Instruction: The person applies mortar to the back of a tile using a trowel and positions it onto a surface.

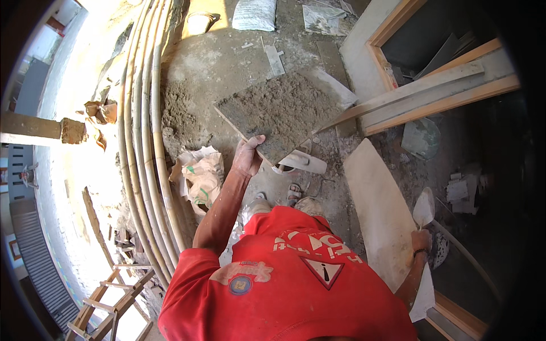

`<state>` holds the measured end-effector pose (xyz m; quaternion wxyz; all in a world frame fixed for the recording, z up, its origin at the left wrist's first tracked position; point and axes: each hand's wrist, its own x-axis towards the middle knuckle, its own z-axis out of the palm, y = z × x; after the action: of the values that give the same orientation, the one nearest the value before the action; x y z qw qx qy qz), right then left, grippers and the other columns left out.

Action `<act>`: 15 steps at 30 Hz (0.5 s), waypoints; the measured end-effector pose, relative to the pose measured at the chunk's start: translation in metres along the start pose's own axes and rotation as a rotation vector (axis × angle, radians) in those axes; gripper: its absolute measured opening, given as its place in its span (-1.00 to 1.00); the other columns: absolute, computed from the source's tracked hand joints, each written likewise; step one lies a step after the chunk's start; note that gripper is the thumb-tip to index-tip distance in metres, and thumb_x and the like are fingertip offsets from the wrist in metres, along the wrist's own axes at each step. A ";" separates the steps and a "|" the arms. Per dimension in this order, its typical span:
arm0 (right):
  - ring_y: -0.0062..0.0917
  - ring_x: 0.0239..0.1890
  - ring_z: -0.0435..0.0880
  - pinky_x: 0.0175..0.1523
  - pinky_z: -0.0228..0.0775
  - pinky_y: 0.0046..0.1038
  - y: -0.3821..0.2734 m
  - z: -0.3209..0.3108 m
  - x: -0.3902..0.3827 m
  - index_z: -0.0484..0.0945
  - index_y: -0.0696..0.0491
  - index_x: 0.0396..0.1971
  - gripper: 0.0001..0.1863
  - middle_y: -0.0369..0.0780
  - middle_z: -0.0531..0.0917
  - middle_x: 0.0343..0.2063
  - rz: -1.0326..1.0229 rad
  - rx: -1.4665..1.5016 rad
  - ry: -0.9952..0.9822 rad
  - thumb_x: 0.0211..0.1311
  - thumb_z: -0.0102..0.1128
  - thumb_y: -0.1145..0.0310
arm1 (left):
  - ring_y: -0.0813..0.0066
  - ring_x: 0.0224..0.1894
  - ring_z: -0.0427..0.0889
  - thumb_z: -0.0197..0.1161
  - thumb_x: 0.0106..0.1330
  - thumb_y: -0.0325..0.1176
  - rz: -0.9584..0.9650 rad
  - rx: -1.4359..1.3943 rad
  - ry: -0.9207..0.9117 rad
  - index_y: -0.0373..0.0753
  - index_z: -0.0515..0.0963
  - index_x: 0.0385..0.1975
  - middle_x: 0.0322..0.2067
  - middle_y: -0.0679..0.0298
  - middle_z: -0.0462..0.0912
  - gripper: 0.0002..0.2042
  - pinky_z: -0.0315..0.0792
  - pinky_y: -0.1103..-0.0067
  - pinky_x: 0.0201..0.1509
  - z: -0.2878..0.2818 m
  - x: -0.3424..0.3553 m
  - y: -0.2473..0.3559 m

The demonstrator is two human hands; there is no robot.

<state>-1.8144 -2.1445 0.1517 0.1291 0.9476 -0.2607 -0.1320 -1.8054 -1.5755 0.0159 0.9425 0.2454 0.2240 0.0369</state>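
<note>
My left hand (248,157) is closed on the near edge of a flat rectangular board (231,124), its thumb lying on top. Grey wet mortar (284,105) is spread in a rough layer over most of that board. On the right, my right hand (421,241) is wrapped round the handle of a trowel (424,208), the pale blade pointing away from me. The handle is mostly hidden by the fingers. That hand is beside a long pale wall edge (378,207), well apart from the board.
Long bamboo poles (130,142) run along my left, with a crumpled paper bag (202,176) beside them. A wooden frame (392,42) stands at the far right. Farther off lie a white sack (254,14) and a bucket (199,24). A wooden ladder-like stand (116,307) is lower left.
</note>
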 end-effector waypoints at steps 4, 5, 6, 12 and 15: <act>-0.07 -0.21 0.59 -0.08 0.43 -0.12 -0.072 -0.039 0.032 0.58 0.18 -0.37 -0.62 0.08 0.59 -0.29 -0.146 -0.094 0.023 -0.10 0.14 0.17 | 0.18 -0.06 0.52 0.09 0.13 -0.56 0.202 -0.041 0.104 -0.44 0.37 -0.07 -0.11 0.05 0.51 -0.67 0.40 0.29 0.11 -0.006 0.027 0.041; -0.08 -0.21 0.59 -0.08 0.42 -0.12 -0.099 -0.046 0.039 0.58 0.17 -0.36 -0.62 0.07 0.59 -0.29 -0.175 -0.124 0.018 -0.09 0.15 0.16 | 0.17 -0.05 0.52 0.10 0.14 -0.55 0.214 -0.065 0.138 -0.44 0.37 -0.09 -0.12 0.04 0.51 -0.69 0.39 0.28 0.11 -0.016 0.033 0.053; -0.09 -0.21 0.59 -0.08 0.43 -0.11 -0.128 -0.057 0.044 0.58 0.16 -0.35 -0.61 0.06 0.60 -0.29 -0.228 -0.118 0.019 -0.08 0.16 0.14 | 0.17 -0.05 0.52 0.10 0.14 -0.53 0.224 -0.095 0.173 -0.44 0.38 -0.10 -0.12 0.03 0.51 -0.70 0.39 0.27 0.12 -0.027 0.040 0.065; -0.07 -0.20 0.59 -0.08 0.45 -0.16 -0.303 -0.096 0.062 0.59 0.14 -0.33 -0.63 0.04 0.62 -0.31 -0.448 -0.133 0.090 -0.12 0.18 0.18 | 0.15 -0.17 0.56 0.07 0.13 -0.61 0.320 -0.201 0.369 -0.46 0.38 -0.23 -0.24 0.02 0.50 -0.80 0.49 0.23 0.00 -0.103 0.063 0.150; -0.07 -0.18 0.59 -0.07 0.45 -0.17 -0.398 -0.115 0.071 0.60 0.14 -0.31 -0.61 0.05 0.60 -0.27 -0.453 -0.142 -0.010 -0.12 0.17 0.19 | 0.17 -0.01 0.48 0.06 0.14 -0.58 0.427 -0.154 0.456 -0.44 0.28 0.01 -0.06 0.04 0.47 -0.61 0.34 0.29 0.16 -0.131 0.081 0.193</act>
<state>-1.5363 -1.8311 0.1214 0.1613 0.9697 -0.0321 -0.1806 -1.7827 -1.3333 -0.0265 0.8549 0.2001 0.3693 0.3046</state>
